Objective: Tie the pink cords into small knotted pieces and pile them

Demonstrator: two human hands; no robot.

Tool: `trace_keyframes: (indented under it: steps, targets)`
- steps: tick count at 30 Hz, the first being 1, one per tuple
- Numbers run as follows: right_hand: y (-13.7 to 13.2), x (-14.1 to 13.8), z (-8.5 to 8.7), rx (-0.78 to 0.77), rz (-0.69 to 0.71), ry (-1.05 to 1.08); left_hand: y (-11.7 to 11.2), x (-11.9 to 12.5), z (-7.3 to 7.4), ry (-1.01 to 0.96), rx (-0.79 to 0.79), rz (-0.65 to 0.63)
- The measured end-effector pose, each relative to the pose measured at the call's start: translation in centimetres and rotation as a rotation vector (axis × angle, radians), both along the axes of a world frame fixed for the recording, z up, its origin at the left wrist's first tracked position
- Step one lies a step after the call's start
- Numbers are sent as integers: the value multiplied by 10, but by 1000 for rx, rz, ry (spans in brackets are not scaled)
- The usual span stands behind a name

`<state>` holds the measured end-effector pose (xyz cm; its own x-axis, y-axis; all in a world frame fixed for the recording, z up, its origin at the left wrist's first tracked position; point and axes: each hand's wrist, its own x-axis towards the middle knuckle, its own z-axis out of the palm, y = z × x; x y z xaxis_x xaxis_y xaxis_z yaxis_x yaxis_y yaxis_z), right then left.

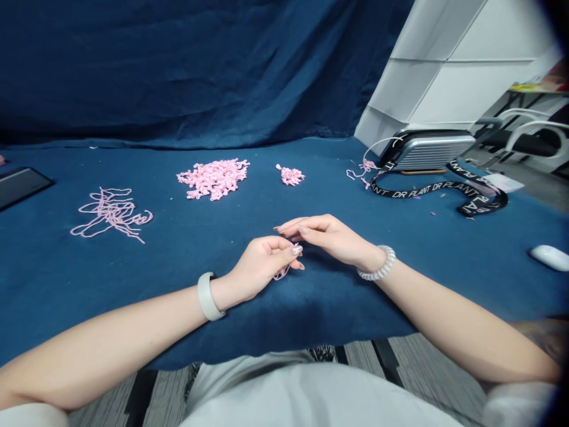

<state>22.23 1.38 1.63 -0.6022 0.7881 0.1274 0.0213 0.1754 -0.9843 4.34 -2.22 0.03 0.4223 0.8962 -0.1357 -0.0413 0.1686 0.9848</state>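
Note:
My left hand (260,267) is pinched at thumb and forefinger around a piece of pink yarn (281,274), and a small loop of it hangs below the fingers. Most of that piece is hidden by the hand. Just above and to the right hovers my right hand (331,237), its fingers stretched out toward the left fingertips. Whether the two hands touch cannot be made out. Beyond them lie a large heap of pink crocheted pieces (216,179) and a smaller pink cluster (291,175). Loose pink yarn strands (113,213) lie tangled at the left.
At the right are a black lettered lanyard (413,192), a silver ribbed case (435,150), yarn scraps (367,167) and a white mouse (550,257). A dark flat device (22,185) sits at the left edge. Blue cloth (178,18) hangs behind the table.

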Motion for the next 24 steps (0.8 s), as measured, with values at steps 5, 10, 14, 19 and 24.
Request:
trace_keyframes:
  steps: [5,10,14,19,24]
  targets:
    - [5,5,-2,-7,211,-38,2,-1,-2,-9,7,-36]
    - [3,1,-6,-107,308,2,4,-2,-2,33,32,-78]
    - [-1,-6,-12,-174,233,74,3,-3,0,32,36,-84]
    - [-4,-13,-17,-146,1,148,4,-1,-1,-24,-11,-44]
    - [-6,-17,-16,-45,-183,121,4,1,-3,-97,-69,16]
